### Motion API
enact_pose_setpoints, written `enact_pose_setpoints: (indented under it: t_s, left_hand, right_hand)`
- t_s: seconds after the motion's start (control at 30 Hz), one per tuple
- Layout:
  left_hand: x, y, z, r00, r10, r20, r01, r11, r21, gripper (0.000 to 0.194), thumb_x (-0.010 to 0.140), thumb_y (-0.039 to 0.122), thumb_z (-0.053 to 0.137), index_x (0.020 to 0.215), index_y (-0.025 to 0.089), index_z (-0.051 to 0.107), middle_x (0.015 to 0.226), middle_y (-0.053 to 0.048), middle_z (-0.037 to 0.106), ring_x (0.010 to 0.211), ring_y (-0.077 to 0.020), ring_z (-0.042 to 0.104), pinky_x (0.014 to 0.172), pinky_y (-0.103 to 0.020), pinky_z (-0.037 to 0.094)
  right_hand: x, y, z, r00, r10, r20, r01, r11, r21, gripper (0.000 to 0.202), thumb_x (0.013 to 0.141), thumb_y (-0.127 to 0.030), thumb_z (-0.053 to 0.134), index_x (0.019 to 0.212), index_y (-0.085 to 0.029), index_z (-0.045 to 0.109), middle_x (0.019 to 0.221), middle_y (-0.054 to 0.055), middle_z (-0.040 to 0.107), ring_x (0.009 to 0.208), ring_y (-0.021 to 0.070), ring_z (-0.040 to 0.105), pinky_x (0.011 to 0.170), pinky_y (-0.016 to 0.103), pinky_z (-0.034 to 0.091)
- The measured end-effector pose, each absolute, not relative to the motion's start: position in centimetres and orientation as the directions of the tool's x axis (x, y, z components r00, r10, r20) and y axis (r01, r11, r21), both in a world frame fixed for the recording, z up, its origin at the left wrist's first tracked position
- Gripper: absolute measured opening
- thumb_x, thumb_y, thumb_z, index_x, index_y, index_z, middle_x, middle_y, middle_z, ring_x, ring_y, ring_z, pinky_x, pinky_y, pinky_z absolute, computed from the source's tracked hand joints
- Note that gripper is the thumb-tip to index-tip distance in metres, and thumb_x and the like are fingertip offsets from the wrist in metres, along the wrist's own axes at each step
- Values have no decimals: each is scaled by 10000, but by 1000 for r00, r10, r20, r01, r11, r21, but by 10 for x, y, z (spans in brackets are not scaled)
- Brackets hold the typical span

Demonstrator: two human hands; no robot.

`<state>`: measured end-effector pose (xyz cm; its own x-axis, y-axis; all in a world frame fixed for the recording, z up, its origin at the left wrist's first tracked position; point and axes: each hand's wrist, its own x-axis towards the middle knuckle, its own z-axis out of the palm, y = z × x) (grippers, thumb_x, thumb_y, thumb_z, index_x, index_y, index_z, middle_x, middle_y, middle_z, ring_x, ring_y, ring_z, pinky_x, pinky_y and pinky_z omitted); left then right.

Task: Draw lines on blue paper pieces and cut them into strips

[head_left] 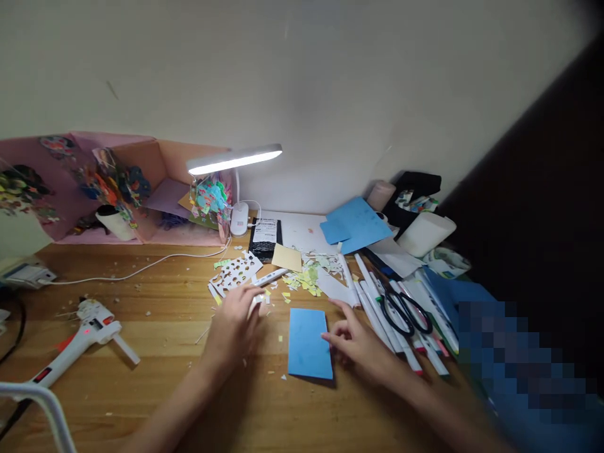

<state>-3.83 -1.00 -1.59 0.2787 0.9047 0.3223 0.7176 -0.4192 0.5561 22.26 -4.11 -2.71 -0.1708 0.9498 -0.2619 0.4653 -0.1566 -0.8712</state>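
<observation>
A blue rectangular card (309, 345) lies on the wooden table, between my two hands. My right hand (352, 336) is at its right edge, fingers apart, with a fingertip at the card's edge and nothing held. To the left of the card, my left hand (237, 318) is bent over the table by a white pen-like marker (270, 277); its fingertips are close to a small whitish piece, and whether they grip it is unclear. Behind the hands are a white sheet with cut-out holes (236, 272) and a pile of green and yellow paper scraps (309, 277).
Black-handled scissors (399, 314) rest on many markers (377, 318) at right. A glue gun (78, 346) lies at left, near a white cable (151, 264). Behind stand a lit lamp (236, 161) and a pink box (184, 236). Blue paper (361, 223) lies at the back right.
</observation>
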Motion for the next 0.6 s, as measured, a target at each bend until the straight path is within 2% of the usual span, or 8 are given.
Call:
enact_pose_setpoints:
  t_s: [0.1,0.2,0.27,0.4,0.6]
  left_hand:
    - [-51,12,-14,245,927,284,813,-356,460,212,848,217,477,1028,188,586,1037,-105,584,986,-282,499,866,-422,387]
    - [-58,27,-19,220,946,237,870,-300,392,118,815,237,515,867,176,601,902,-103,586,886,-282,516,792,-391,400]
    - [-61,32,-22,211,953,215,884,-280,373,121,824,263,498,802,179,582,854,-100,579,843,-275,523,753,-367,401]
    - [-69,31,-24,192,967,167,879,-245,409,225,871,349,421,805,185,559,849,-96,589,808,-262,542,707,-338,403]
    - [-78,20,-25,121,989,82,830,-146,539,403,947,398,237,815,200,562,706,-31,620,671,-210,590,623,-290,423]
  right_hand:
    - [239,-45,-14,-97,993,-62,770,35,-637,497,861,-352,466,1303,-178,321,679,-10,578,603,193,585,578,318,439]
    - [265,-49,-18,-18,1000,13,933,21,-358,286,837,-317,494,1095,-194,495,691,31,592,659,241,607,580,337,432]
    - [281,-53,-29,11,996,88,975,9,-221,154,808,-263,535,948,-200,537,795,80,621,758,271,625,630,353,452]
    - [298,-60,-52,23,978,209,993,1,-114,136,848,-184,478,976,-191,522,962,113,622,839,264,630,697,353,472]
    - [297,-51,-55,2,968,252,999,10,-49,166,895,-261,458,1017,-176,532,998,116,635,863,266,634,663,336,472]
